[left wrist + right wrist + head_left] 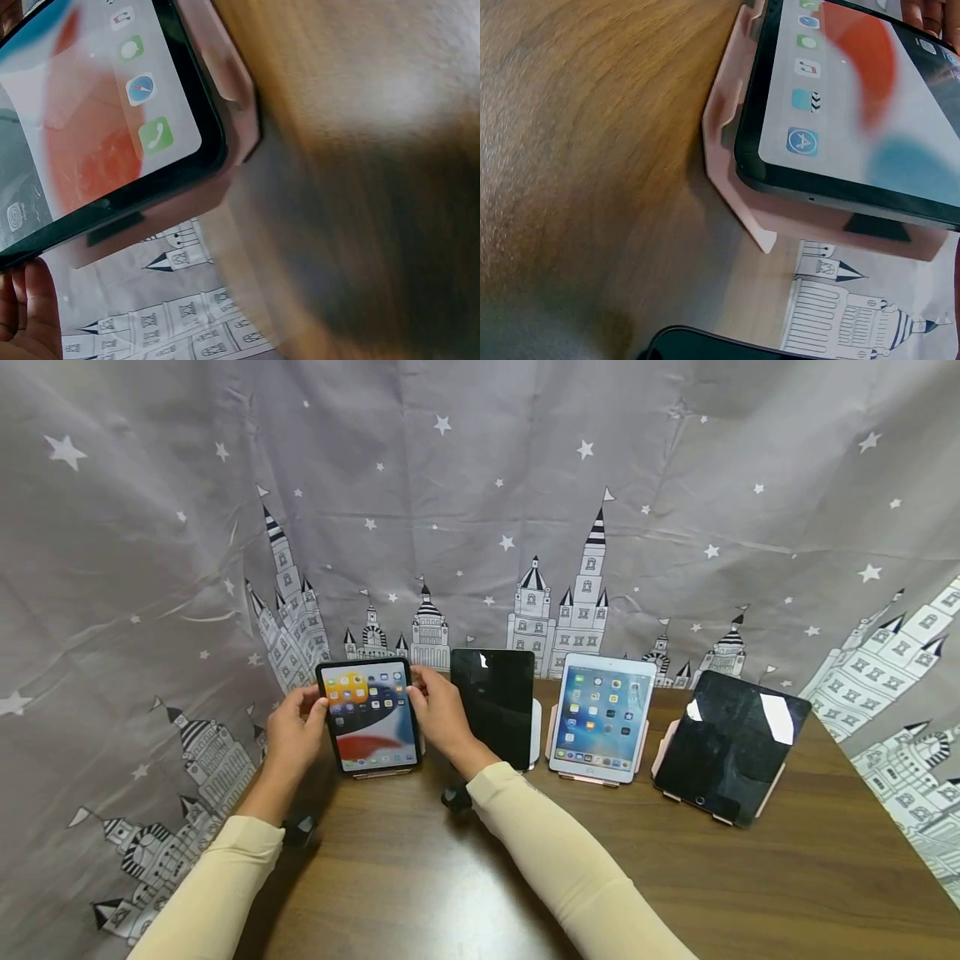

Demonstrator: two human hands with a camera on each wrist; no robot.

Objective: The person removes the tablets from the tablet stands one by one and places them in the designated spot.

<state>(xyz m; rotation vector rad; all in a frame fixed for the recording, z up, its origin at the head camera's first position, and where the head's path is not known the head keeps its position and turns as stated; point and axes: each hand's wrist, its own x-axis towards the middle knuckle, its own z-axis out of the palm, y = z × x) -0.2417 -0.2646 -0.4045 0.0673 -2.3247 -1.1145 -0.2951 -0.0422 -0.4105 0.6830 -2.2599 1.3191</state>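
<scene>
Left hand (pixel 290 727) and right hand (pixel 444 714) pinch the lit, black-framed tablet (pixel 367 710), leftmost on the tabletop (pixel 420 877).
Expect it fairly light, stiff, slick and breakable; your two hands should keep to its side edges. It stands on one pink stand (pixel 802 217). You have four tablets: two lit, counting the white tablet (pixel 600 718), and two dark tablets (pixel 492 710).

Lit tablet (pixel 840 112) — on pink stand (pixel 780 214)
</scene>
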